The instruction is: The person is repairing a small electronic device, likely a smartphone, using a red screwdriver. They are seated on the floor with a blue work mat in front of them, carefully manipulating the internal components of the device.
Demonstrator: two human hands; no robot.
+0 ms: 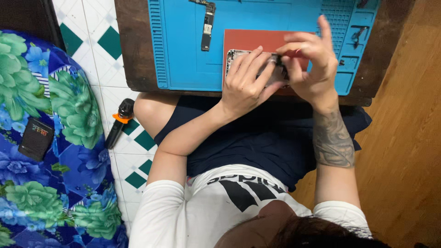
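- Opened phone housing (236, 57) is lying on a red pad (250, 39), which is sitting on the near right part of a blue work mat (183, 59) on a low dark wooden table (133, 46). Only the housing's left end is showing; the rest is hidden under both hands.
- Left hand (243, 82) is resting flat over the housing, fingers lying side by side and slightly fanned, pressing it down to steady it.
- Right hand (310, 64) is arching over the housing's right part; thumb and forefinger are pinching together at a spot inside it, the other fingers lifting up and spread. What they are pinching is too small to tell.
- Judged step: fine work inside the open housing, either seating or lifting a small part. Next move is calling for a steady hold from the left hand and a careful, small pull or press from the right.
- A removed circuit board (207, 27) is lying on the mat, well apart to the upper left of the housing.
- Mat's right edge is carrying small compartments (356, 36) with dark bits, unclear what.
- On the tiled floor (101, 27), a black tool with an orange collar (119, 121) is lying beside the person's knee.
- A small dark box (36, 138) is resting on a blue flowered cloth (69, 115) at left.
- Nothing is blocking the hands; the hands themselves are hiding the work spot.
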